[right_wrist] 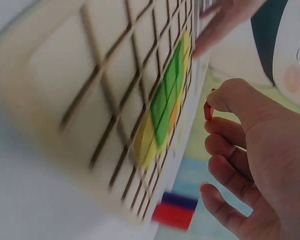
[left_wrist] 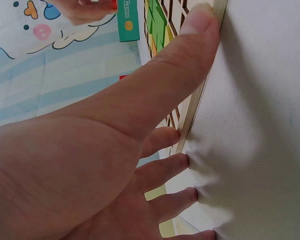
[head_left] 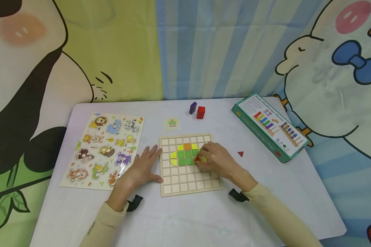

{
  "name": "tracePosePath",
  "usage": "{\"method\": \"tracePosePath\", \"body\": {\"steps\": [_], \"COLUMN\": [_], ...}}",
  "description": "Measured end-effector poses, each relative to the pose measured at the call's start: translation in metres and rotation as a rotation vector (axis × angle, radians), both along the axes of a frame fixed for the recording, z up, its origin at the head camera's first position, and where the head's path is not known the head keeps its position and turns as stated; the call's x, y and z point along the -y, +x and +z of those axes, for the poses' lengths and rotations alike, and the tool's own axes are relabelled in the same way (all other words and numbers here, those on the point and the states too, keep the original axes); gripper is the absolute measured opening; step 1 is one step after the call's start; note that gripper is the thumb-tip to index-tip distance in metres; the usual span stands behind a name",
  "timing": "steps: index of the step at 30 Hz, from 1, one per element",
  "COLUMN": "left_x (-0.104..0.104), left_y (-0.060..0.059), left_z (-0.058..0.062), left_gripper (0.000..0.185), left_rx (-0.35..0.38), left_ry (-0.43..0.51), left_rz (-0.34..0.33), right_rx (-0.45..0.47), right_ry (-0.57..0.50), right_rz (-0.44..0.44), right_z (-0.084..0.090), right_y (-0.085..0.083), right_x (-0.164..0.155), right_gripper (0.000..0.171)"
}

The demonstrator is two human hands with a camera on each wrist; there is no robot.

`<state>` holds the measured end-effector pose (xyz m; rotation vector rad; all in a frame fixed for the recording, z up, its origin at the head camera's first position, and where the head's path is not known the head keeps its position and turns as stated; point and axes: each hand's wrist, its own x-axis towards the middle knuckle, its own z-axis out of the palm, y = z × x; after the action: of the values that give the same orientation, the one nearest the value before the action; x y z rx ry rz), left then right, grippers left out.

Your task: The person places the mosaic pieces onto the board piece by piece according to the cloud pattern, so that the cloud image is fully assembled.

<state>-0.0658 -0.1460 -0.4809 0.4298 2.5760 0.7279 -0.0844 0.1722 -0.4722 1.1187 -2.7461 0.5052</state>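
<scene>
A wooden grid board point(head_left: 179, 187) lies on the white table with green squares point(head_left: 184, 157), yellow rounded pieces point(head_left: 173, 159) and an orange square point(head_left: 187, 146) set in its cells. My left hand point(head_left: 141, 168) is spread at the board's left side, its thumb point(left_wrist: 197, 25) against the edge. Over the right part of the board, my right hand point(head_left: 219, 160) pinches a small red piece point(right_wrist: 208, 110) between thumb and index finger. The piece is held above the grid, beside the green squares. My right fingers hide part of the yellow pieces there.
A small pattern card point(head_left: 172, 124) lies behind the board, near red point(head_left: 200, 112) and purple blocks point(head_left: 193, 107). A red triangle point(head_left: 240, 154) and a green game box point(head_left: 270, 128) are to the right. An animal picture sheet point(head_left: 103, 151) lies left.
</scene>
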Motion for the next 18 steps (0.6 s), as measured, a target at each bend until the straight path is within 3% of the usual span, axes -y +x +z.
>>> {"method": "tracePosePath", "body": {"steps": [8, 18], "left_x": [-0.001, 0.0], "left_y": [0.0, 0.001], "left_z": [0.001, 0.003], "left_gripper": [0.114, 0.114], "left_rx": [-0.003, -0.012], "left_ry": [-0.016, -0.016], "left_rz": [-0.011, -0.005], "right_rx": [-0.011, 0.021], "right_ry": [0.033, 0.126], "right_rz": [0.124, 0.102], "right_z": [-0.016, -0.02], "right_y": [0.013, 0.017], "right_x": [0.044, 0.05], "right_gripper": [0.017, 0.02]}}
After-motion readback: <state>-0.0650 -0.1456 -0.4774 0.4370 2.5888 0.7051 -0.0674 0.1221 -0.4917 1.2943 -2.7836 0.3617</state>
